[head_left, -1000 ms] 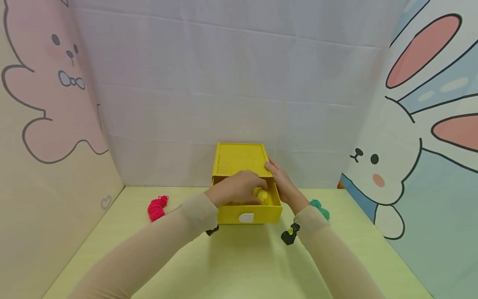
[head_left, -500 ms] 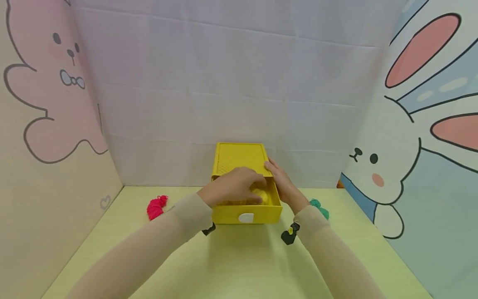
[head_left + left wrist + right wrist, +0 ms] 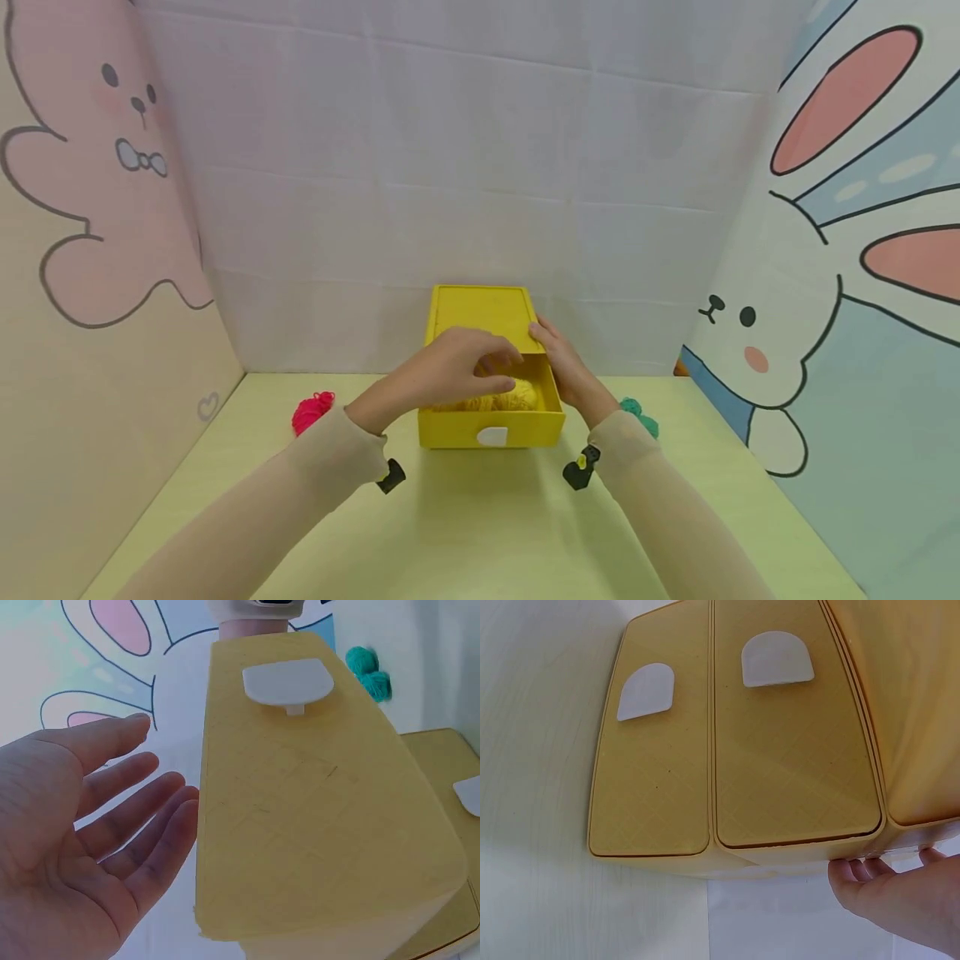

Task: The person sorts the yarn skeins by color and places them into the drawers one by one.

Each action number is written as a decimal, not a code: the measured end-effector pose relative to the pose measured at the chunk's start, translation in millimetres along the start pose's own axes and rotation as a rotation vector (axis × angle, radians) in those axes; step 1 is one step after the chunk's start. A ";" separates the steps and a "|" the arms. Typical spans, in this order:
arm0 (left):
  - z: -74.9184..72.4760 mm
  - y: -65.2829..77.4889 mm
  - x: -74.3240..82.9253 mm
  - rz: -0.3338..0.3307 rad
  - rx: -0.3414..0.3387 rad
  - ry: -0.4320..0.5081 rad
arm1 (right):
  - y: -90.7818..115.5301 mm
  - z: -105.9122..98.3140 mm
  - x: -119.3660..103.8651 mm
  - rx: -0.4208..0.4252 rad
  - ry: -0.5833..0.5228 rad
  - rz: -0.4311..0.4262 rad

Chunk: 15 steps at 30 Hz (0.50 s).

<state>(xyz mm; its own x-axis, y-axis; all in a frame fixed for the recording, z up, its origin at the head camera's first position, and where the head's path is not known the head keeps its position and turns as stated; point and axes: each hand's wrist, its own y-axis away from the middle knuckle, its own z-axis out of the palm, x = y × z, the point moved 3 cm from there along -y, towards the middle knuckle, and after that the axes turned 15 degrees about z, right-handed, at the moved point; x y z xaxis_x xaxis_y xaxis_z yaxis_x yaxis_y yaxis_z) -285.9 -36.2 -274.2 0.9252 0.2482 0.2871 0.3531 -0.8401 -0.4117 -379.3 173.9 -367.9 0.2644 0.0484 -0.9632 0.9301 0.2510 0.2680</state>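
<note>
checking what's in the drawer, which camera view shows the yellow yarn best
The head view: it looks down into the open top drawer, where the yellow yarn shows, partly behind the left hand. Neither wrist view shows any of it.

From the head we look forward and down, from well back, over both arms at the yellow drawer unit (image 3: 480, 304). From the left wrist we face an open drawer's front (image 3: 322, 810), close up, past the left hand (image 3: 64, 851); we share the green yarn (image 3: 368, 674) with the head view. From the right wrist we see the unit's fronts sideways, also near.
</note>
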 end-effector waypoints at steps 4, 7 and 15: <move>0.1 11.6 1.3 -0.011 0.044 0.069 | -1.6 0.3 0.3 0.019 0.018 0.000; -0.1 20.7 2.6 -0.025 0.086 0.096 | -2.4 1.4 0.4 0.027 0.019 -0.003; 2.2 46.2 8.9 -0.100 0.174 0.196 | -3.9 4.9 -0.4 0.032 0.020 -0.019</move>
<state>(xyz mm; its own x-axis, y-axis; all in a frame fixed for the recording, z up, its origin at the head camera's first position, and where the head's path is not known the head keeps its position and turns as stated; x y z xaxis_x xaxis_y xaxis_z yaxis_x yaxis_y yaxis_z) -261.0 -71.8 -292.6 0.8457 0.2137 0.4890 0.4760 -0.7165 -0.5100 -381.8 168.2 -368.4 0.2422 0.0629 -0.9682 0.9426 0.2212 0.2502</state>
